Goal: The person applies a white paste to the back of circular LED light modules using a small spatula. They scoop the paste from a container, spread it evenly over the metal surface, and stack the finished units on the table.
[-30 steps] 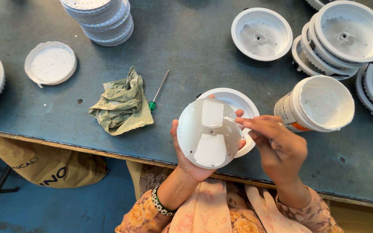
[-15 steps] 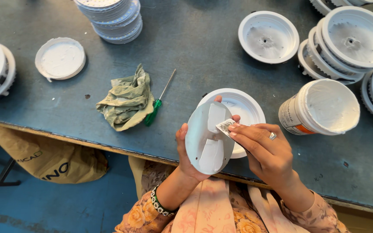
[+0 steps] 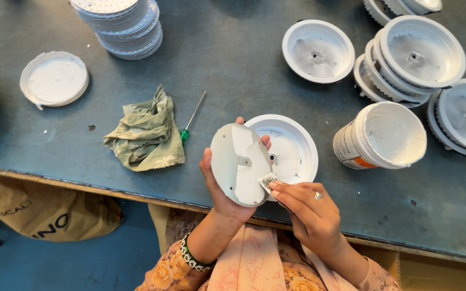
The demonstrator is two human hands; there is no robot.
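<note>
Left hand [image 3: 223, 188] now grips the disc [image 3: 240, 164] edge-on while right hand [image 3: 309, 213] has pinched the scrap [image 3: 267, 181] against its rim.

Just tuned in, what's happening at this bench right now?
A person's left hand holds a round white disc tilted above a white housing on the table. The right hand presses a small scrap against the disc's lower edge. An open white tub stands to the right; a rag and screwdriver lie to the left.
</note>
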